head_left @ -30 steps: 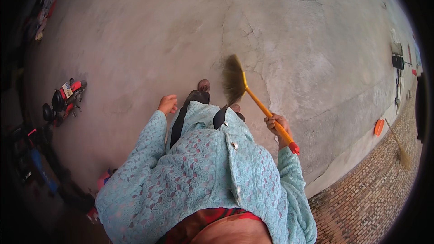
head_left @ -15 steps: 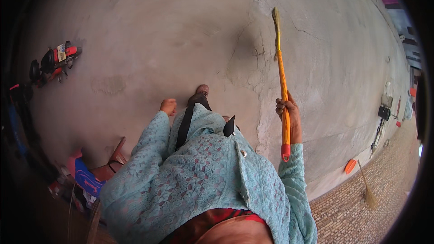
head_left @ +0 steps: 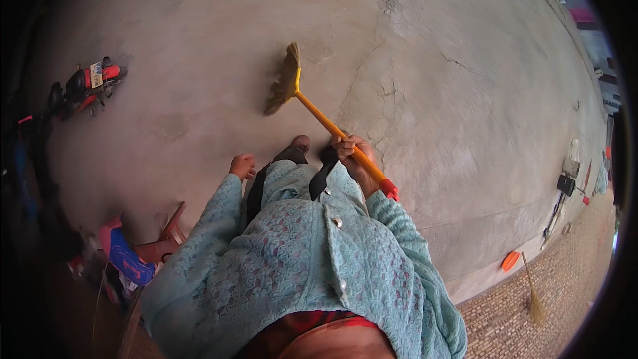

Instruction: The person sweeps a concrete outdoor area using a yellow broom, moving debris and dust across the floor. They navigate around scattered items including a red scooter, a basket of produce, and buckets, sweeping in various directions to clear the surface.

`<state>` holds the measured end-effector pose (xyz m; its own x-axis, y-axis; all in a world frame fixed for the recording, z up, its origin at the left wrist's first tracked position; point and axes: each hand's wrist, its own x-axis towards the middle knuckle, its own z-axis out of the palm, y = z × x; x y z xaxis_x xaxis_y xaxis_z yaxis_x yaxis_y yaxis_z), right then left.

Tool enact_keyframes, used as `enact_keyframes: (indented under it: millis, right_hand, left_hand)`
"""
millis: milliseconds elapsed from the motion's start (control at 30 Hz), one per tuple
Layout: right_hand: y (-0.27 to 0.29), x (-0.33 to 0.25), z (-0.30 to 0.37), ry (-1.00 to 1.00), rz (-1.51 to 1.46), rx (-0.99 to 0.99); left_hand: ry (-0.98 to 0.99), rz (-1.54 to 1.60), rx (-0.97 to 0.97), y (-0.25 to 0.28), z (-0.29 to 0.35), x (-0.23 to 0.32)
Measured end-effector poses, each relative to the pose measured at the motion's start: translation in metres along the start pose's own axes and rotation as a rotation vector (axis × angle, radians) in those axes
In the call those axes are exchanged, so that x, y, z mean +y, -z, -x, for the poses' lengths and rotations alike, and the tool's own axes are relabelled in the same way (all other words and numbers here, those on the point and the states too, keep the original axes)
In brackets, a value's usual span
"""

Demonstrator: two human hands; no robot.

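Note:
A broom (head_left: 319, 116) with an orange handle, a red end cap and a fan of dry bristles is gripped in my right hand (head_left: 359, 159). Its handle slants from the red end near my right forearm up to the left. The bristle head (head_left: 286, 83) is over the concrete floor ahead of my feet, slightly blurred; whether it touches the floor I cannot tell. My left hand (head_left: 242, 166) hangs beside my left hip with its fingers curled in, and nothing shows in it.
A red and black motorcycle (head_left: 93, 85) stands at the far left. Beside my left elbow is a brown chair (head_left: 156, 249) with blue and pink cloth (head_left: 126, 259). Another broom (head_left: 535, 302) and an orange dustpan-like piece (head_left: 510, 261) lie at the right, by the patterned tiles. Cracks run through the concrete floor (head_left: 452, 126).
My right hand has swung the broom from the right across to the left, turning its bristle head broadside. My left hand has shifted slightly left.

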<state>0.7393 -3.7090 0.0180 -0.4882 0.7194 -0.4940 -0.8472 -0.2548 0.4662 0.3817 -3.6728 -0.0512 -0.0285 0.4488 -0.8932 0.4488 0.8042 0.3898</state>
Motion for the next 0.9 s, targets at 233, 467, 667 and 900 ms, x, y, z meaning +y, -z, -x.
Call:
enact_keyframes:
  millis: [233,467,667,900]
  right_hand:
    - [0.031,-0.097,0.032,0.005,-0.095,-0.027]
    - [-0.003,-0.183,0.146,0.343,-0.057,-0.016]
    - [-0.054,-0.173,0.153,0.445,0.23,0.099]
    - [-0.084,-0.126,0.13,0.307,0.333,0.016]
  left_hand:
    - [0.055,0.135,0.143,0.012,0.033,0.001]
    - [0.082,0.149,0.106,-0.023,0.03,0.003]
    - [0.0,0.184,0.12,-0.039,0.04,0.035]
    - [0.104,0.216,0.208,-0.042,0.071,0.028]
